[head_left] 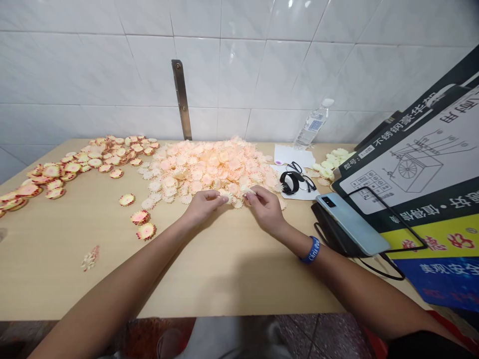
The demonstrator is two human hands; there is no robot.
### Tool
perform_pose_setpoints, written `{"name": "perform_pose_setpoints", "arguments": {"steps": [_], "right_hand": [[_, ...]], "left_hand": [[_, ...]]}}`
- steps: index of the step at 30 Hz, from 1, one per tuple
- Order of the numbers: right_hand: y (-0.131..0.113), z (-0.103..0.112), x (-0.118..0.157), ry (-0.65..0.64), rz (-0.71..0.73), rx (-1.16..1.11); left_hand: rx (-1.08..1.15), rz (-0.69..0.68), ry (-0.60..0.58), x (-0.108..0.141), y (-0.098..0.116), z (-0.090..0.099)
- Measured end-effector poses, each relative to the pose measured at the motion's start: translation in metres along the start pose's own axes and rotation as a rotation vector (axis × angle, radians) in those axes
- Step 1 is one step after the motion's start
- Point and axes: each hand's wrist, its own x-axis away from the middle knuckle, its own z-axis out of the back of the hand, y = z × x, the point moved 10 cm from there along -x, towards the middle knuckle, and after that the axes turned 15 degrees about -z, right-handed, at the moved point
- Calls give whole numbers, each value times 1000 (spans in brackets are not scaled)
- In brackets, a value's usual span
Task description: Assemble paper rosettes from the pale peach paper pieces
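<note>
**Two light pinches at the heap's near edge**

My left hand (205,206) pinches a pale frilled disc (227,198) between thumb and fingers, and my right hand (266,209) grasps a small cream piece (246,190) at the fingertips; I can't tell whether that one is a whole disc. Both are at the near edge of the heap of pale pink frilled discs (220,162). The rims look thin, so I'd grip lightly and spare the points from bending. For room, I have bare tabletop (232,259) between my forearms, down to the table's front edge (224,315). Leftward I'd mind the loose red-edged discs (145,231); rightward, the light blue phone (354,225) limits my elbow
</note>
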Motion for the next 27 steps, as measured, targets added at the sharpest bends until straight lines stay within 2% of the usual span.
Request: {"name": "perform_pose_setpoints", "arguments": {"steps": [4,8,10,12,15,20,25,27], "right_hand": [[-17,-11,10,-88,142,32],[-10,-41,16,-383,100,128],[-3,-51,19,-464,66,235],[2,-48,16,-395,22,310],[-3,-37,12,-235,1,276],[-14,-30,12,-192,40,138],[16,20,-13,62,-207,-122],[29,29,-21,77,-294,-179]], "left_hand": [[-4,51,50,1,-7,4],[1,38,110,1,-9,12],[-26,14,122,1,-6,14],[-64,-1,112,2,-3,13],[-94,-2,43,3,2,3],[-41,-40,-135,7,14,-24],[-49,-97,-89,6,22,-14],[-64,-122,-83,4,22,-9]]}}
